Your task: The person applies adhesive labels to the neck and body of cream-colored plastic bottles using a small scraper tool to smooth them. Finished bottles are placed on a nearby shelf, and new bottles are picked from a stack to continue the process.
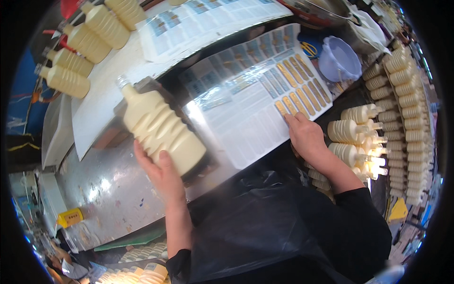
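My left hand (164, 176) is closed around the lower part of a cream-coloured bottle (158, 125) with wavy ridges on its side. The bottle leans, its clear narrow neck pointing up and left, over the metal table and beside a sheet of labels (255, 132). Gold strip stickers (307, 97) fill the right end of this sheet; blue-and-brown printed ones lie farther back, and its near left part is bare backing. My right hand (305, 135) pinches at the near edge of the leftmost gold stickers, fingertips pressed together there. Its thumb is mostly hidden.
Several cream bottles (97, 35) stand at the far left by a white board (99, 109). Another label sheet (198, 23) lies on the raised shelf. A lilac bucket (338, 59) sits far right, with stacked bottles (411, 113) beyond. A yellow box (71, 217) rests at left.
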`<state>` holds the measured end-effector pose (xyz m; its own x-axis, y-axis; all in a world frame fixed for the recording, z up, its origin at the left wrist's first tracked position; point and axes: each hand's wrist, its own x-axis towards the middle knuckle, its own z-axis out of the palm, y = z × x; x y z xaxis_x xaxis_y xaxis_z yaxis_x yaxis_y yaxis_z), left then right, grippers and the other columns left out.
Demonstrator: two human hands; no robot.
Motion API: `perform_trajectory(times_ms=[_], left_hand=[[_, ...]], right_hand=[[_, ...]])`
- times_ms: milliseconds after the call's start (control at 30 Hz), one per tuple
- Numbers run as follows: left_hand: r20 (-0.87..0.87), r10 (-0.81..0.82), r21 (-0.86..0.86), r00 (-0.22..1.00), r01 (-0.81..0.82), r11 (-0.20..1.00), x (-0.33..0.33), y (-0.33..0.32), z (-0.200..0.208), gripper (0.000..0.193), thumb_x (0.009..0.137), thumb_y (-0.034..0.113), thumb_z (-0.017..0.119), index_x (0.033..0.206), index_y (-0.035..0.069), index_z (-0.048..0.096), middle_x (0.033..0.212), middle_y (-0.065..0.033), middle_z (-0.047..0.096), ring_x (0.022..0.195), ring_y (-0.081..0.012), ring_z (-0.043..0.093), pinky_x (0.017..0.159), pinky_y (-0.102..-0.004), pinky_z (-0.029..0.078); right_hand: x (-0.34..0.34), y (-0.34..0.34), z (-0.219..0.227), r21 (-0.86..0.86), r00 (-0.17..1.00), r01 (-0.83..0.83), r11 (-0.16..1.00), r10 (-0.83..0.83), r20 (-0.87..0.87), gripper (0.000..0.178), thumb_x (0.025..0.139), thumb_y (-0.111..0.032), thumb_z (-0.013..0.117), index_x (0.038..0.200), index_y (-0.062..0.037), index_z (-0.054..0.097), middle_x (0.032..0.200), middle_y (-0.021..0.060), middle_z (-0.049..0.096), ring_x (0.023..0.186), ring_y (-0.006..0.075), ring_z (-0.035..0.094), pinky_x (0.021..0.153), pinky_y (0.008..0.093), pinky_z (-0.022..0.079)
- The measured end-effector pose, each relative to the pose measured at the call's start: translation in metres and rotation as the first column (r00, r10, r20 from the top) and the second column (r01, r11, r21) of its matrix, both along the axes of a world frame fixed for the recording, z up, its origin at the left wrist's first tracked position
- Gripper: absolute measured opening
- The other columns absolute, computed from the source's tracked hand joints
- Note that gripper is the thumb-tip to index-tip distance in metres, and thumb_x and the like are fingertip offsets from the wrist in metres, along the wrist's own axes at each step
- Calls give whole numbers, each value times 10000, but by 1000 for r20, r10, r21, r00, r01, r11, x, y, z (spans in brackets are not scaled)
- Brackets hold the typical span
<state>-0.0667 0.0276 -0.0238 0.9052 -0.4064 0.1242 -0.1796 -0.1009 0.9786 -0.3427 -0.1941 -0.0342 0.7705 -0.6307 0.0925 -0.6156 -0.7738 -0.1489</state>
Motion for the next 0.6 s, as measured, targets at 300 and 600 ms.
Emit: perform_trajectory(times_ms=[300,600], left_hand=[[318,54,164,946,-112,980,-4,4,11,678,998,181,597,1560,-36,286,1556,-218,355,1459,-322,348,1229,-437,240],[690,-313,225,653,218,950,-52,-22,41,297,805,60,751,1095,56,686,1110,-133,633,990,-298,599,877,-420,474]], right_hand=[[-26,20,-2,-18,996,-70,997,70,48,429,869,-64,677,1295,-35,641,896,102,585,680,276,655,589,402,544],[-34,0,-9,144,926,-228,963,169,336,192,892,-117,711,1043,-2,744,793,135,619,661,259,670,580,341,528]])
